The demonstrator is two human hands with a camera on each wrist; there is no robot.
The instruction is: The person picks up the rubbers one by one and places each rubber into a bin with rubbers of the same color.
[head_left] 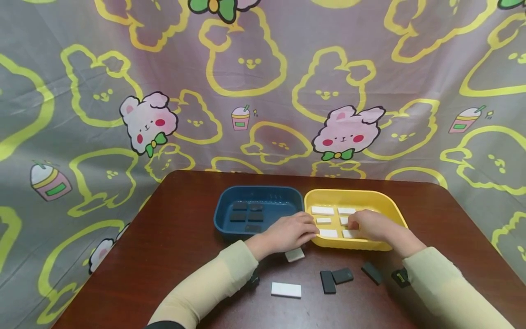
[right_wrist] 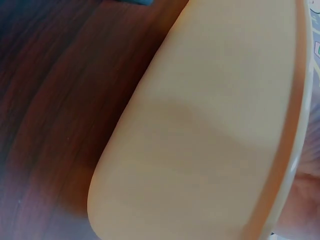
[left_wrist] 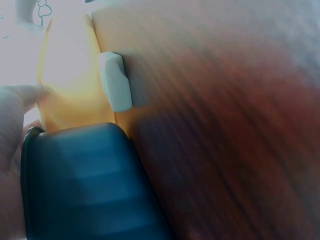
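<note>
At the near left corner of the yellow tray, the left hand rests its bent fingers over the rim, close to a white block. One of its fingers touches the yellow wall in the left wrist view. Inside the tray, the right hand has its fingertips down at a small white block, whose right end they cover. More white blocks lie flat in rows around it. The right wrist view shows mostly the tray's outer wall, with part of the hand behind its rim.
The blue tray, left of the yellow one, holds several black blocks. On the brown table in front are a white block, a pale block and several black blocks. A patterned curtain hangs behind.
</note>
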